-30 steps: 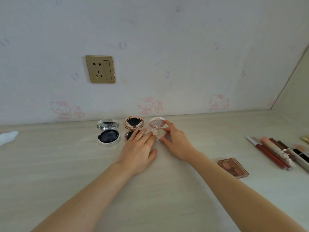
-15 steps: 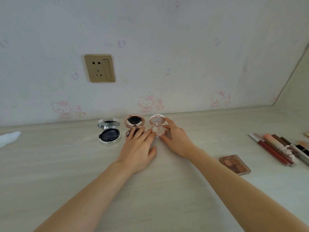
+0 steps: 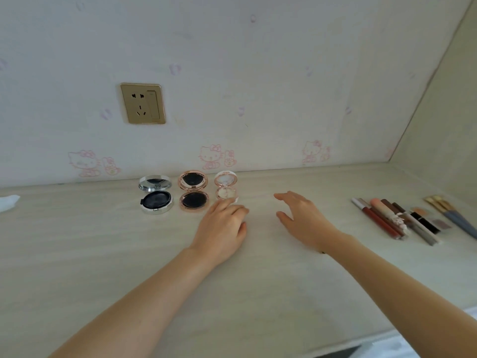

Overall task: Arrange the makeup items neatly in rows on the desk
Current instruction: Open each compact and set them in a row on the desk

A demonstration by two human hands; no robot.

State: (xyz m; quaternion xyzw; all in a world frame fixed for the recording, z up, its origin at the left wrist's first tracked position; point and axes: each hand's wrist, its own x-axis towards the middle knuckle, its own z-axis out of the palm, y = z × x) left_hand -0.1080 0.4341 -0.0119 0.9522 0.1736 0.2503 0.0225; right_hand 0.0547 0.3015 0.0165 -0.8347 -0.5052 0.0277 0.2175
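Observation:
Three open round compacts stand in a row near the wall: a silver one (image 3: pixel 156 198), a rose-gold one (image 3: pixel 193 193) and a small pale pink one (image 3: pixel 226 188). My left hand (image 3: pixel 222 228) lies palm down on the desk (image 3: pixel 77 254), fingertips at the front edge of the small compact, holding nothing. My right hand (image 3: pixel 304 218) hovers to the right of the row, fingers spread and empty. Several lip tubes and pencils (image 3: pixel 382 220) lie side by side at the right.
Makeup brushes (image 3: pixel 454 215) lie at the far right beside the tubes, near the side wall. A white tissue (image 3: pixel 7 202) sits at the left edge. A gold wall socket (image 3: pixel 143 103) is above the compacts. The desk's front edge runs along the bottom right.
Both hands have let go of the small pink compact. My right hand has moved off to the right and my left hand has drawn back slightly.

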